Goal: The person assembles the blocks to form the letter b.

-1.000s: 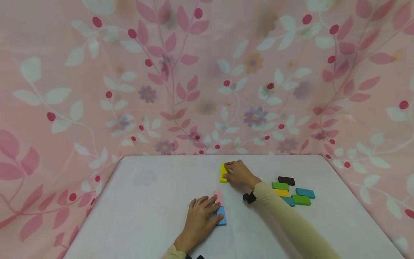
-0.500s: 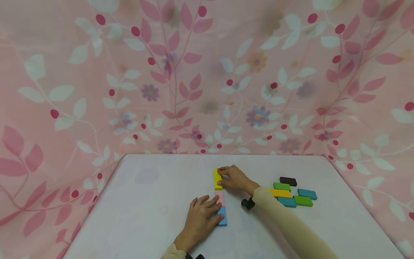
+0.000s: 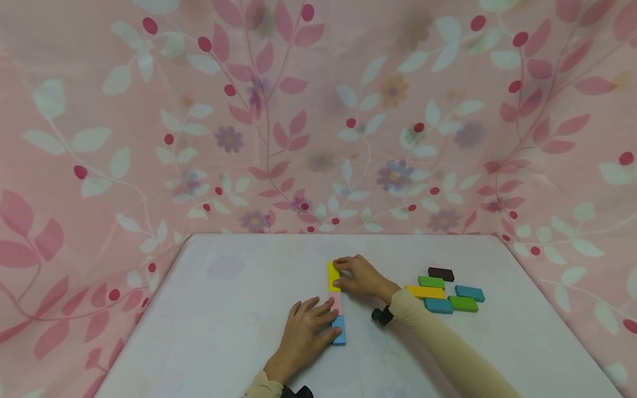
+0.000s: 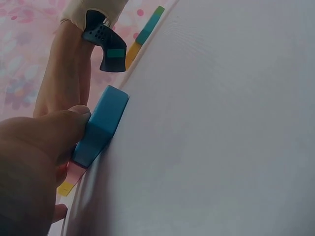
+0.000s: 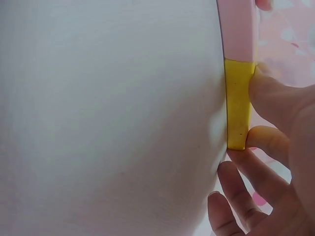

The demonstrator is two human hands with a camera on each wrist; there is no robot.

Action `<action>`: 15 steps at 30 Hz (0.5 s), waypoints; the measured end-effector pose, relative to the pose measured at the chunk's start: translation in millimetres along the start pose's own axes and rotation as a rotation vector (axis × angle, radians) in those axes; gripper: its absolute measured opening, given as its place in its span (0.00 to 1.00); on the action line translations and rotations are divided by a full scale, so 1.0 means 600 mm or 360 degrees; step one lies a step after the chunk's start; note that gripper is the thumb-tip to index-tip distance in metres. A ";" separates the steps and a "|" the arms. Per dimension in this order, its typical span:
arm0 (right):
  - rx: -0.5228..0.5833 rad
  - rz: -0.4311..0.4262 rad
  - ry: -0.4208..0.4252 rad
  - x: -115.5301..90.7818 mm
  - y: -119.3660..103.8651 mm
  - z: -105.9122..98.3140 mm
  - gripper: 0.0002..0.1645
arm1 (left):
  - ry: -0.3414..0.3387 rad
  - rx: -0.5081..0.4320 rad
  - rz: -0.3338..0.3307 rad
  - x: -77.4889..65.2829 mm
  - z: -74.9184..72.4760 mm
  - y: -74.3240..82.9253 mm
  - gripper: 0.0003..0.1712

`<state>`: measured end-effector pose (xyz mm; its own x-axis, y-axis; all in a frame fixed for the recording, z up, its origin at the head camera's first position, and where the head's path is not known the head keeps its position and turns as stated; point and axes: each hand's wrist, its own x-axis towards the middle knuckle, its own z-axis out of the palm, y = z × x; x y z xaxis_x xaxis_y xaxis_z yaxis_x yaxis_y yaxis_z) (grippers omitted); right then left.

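Note:
Three flat blocks form a straight line on the white table: a yellow block (image 3: 332, 279) at the far end, a pink block (image 3: 336, 304) in the middle and a blue block (image 3: 339, 338) nearest me. My right hand (image 3: 362, 278) pinches the yellow block with thumb and index finger from its right side. In the right wrist view the yellow block (image 5: 237, 108) meets the pink block (image 5: 238, 29) end to end. My left hand (image 3: 304, 331) lies with spread fingers over the pink and blue blocks, its thumb on the blue block (image 4: 104, 115).
To the right lies a loose group of blocks: a black one (image 3: 440, 274), a green one (image 3: 431, 282), a long yellow-orange one (image 3: 425, 292), plus further teal and green pieces. A pink floral cloth (image 3: 318, 138) stands behind the table (image 3: 239, 287).
My right hand has brought the yellow block left and toward me until it meets the far end of the pink block. My left hand has stayed on the pink and blue blocks.

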<state>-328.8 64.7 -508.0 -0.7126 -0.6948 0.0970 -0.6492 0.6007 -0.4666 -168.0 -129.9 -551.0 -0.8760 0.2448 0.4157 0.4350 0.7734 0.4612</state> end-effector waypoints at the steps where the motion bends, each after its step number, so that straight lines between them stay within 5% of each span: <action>1: -0.0005 0.0002 0.0005 0.000 0.000 0.001 0.36 | -0.0006 -0.0011 -0.0002 0.000 0.000 0.000 0.23; 15: 0.0057 0.0051 0.0003 -0.006 0.010 0.009 0.37 | -0.0013 -0.0031 -0.0015 0.001 0.001 -0.002 0.23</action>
<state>-328.7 68.4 -515.8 -0.7333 -0.6748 0.0830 -0.6161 0.6079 -0.5008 -169.3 -130.5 -551.5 -0.8816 0.2427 0.4049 0.4308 0.7641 0.4801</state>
